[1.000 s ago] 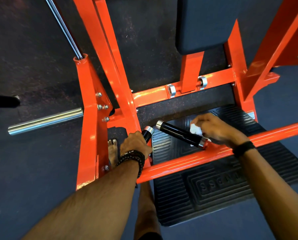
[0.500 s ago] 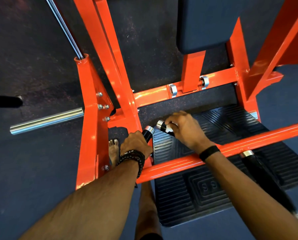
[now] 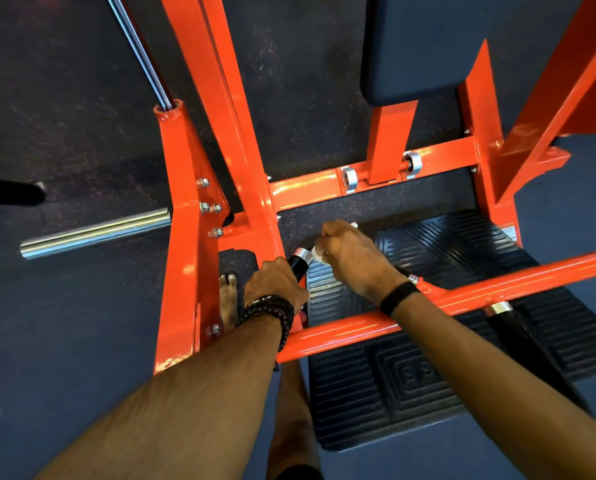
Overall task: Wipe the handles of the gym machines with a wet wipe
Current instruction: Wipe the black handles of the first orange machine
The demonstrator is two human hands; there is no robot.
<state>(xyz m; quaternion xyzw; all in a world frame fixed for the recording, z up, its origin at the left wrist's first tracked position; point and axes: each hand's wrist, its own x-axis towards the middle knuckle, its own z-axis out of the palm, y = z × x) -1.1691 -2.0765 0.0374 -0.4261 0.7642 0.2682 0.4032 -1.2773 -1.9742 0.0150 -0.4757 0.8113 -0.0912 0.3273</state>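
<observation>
left hand (image 3: 272,284), wearing dark beaded bracelets, has its fingers wrapped round a short black handle with a chrome end cap (image 3: 298,263) on the orange steel gym machine frame (image 3: 192,216). right hand (image 3: 353,259), with a black band at the wrist, is curled over a second black handle (image 3: 405,273) that angles up from the orange crossbar (image 3: 497,284); most of this handle is hidden under the hand. the white wet wipe (image 3: 317,252) is pinched in the right fingers, showing at the handle's upper end, just beside the first handle's chrome cap. a third black handle (image 3: 518,332) hangs below the crossbar. a black ribbed rubber footplate (image 3: 445,244) lies beneath, on the dark gym floor (image 3: 64,98). a bare foot (image 3: 228,296) stands beside the frame.
</observation>
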